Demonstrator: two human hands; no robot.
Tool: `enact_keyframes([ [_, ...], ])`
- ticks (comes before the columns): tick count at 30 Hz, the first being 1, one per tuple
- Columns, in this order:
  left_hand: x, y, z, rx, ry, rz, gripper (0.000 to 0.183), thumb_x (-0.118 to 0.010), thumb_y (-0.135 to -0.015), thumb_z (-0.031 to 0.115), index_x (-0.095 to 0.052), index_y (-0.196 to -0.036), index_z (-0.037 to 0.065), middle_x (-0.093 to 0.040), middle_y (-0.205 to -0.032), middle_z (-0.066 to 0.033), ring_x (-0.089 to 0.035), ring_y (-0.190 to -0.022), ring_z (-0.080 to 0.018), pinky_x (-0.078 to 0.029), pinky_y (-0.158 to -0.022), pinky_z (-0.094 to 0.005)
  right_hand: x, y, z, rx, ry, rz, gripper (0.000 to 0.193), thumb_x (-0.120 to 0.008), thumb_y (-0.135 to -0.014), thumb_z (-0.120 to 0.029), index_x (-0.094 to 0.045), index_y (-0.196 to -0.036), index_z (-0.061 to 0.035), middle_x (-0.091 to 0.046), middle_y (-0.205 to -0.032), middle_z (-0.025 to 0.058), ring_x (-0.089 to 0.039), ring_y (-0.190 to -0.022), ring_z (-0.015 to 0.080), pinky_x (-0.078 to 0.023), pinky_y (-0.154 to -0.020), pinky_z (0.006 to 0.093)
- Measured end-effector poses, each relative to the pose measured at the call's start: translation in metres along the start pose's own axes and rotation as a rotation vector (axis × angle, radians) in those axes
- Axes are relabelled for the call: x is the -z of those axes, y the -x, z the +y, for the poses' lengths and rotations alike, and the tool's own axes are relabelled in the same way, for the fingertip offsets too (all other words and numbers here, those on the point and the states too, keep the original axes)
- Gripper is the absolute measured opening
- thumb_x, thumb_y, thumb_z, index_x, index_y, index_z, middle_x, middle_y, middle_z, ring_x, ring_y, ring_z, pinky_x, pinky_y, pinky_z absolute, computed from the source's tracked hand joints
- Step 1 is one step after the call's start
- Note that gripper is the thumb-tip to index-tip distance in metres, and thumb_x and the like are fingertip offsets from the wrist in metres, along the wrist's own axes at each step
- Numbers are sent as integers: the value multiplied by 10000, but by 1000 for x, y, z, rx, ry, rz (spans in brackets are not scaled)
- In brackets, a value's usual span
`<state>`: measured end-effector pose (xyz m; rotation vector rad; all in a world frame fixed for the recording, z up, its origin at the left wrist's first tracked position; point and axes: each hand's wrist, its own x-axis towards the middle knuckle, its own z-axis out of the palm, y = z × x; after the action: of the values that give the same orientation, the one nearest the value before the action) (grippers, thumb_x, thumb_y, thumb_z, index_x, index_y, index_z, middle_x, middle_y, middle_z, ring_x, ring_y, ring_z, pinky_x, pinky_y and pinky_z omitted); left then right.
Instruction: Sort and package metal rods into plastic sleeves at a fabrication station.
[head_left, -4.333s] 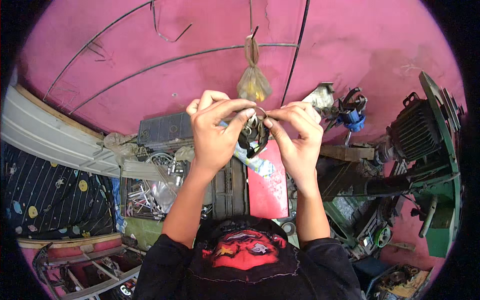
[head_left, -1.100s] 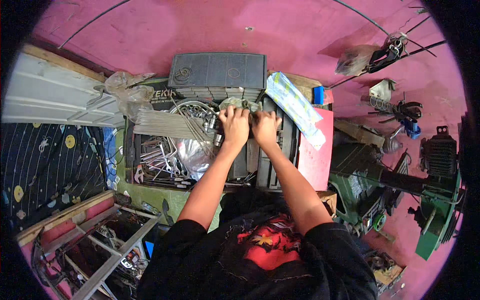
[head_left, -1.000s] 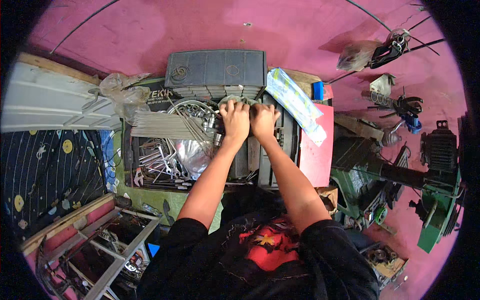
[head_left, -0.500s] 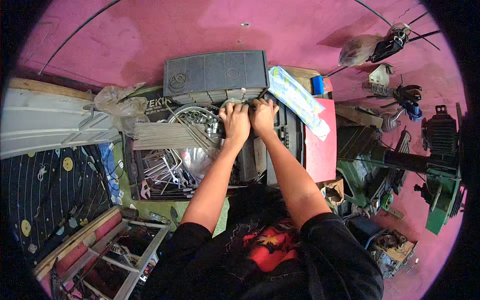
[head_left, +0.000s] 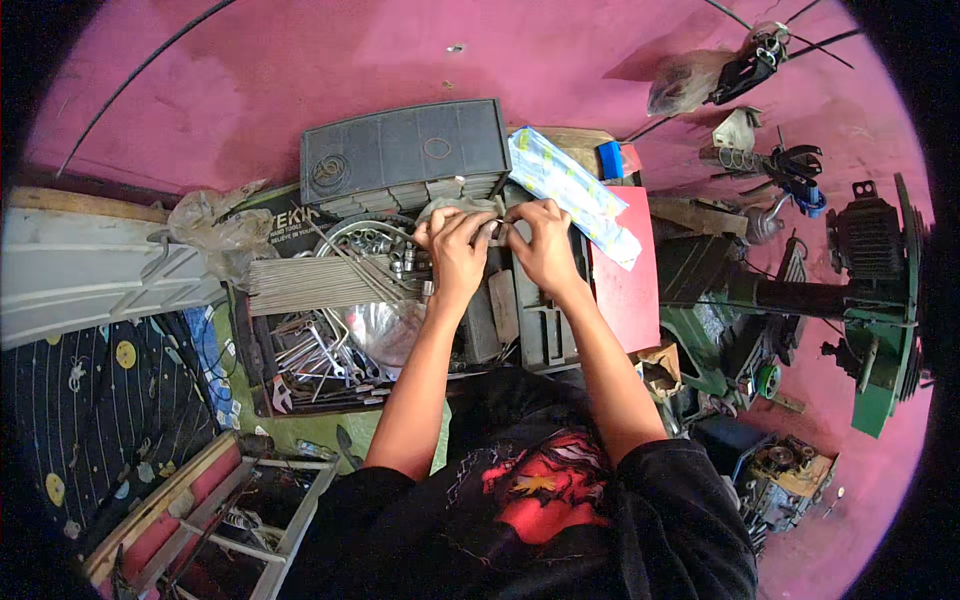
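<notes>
Right hand (head_left: 542,245) is sitting farther out to the right of the left hand (head_left: 456,250) than it was half a second ago, and the fingertips are now turning inward to face each other instead of lying side by side.

Both bare hands are pinching, thumbs against fingers, and a small dark piece with a pale edge (head_left: 499,230) is showing between them. It's lying right of the left fingertips and left of the right ones, so neither hand is really being the nearer one. Its material is staying a mystery at this size.

As for which way it's pointing, can't tell: the fingers are covering most of it, so its long axis isn't showing either.

Place-wise, the hands are hovering just on the near side of the dark grey, flat-topped plastic drawer case (head_left: 400,150). A grey moulded plastic tray (head_left: 545,335) is lying nearer, under the right forearm's left side, and a bundle of thin straight grey rods (head_left: 320,285) is resting over to the left.
</notes>
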<state>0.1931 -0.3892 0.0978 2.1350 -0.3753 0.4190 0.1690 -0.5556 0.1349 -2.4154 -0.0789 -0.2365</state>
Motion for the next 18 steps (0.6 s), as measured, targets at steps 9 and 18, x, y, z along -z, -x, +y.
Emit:
enact_keyframes([
  [9,29,-27,106,-30,151,-5,146,-837,-892,215,-860,-1021,151,-813,-990,6,-667,-1075,-202,-370,-1022,-407,98,21,-35,-40,-146,204,141,-786,-894,-84,-744,-1012,-20,-731,-991,135,-661,-1011,321,-480,-955,424],
  [18,23,-33,214,-27,175,29,180,-893,-839,186,-842,-1001,125,-695,-982,-60,-644,-1017,-258,-451,-960,-404,189,44,-32,-66,-379,312,95,-779,-892,-17,-737,-977,-10,-739,-967,103,-666,-991,264,-497,-934,383],
])
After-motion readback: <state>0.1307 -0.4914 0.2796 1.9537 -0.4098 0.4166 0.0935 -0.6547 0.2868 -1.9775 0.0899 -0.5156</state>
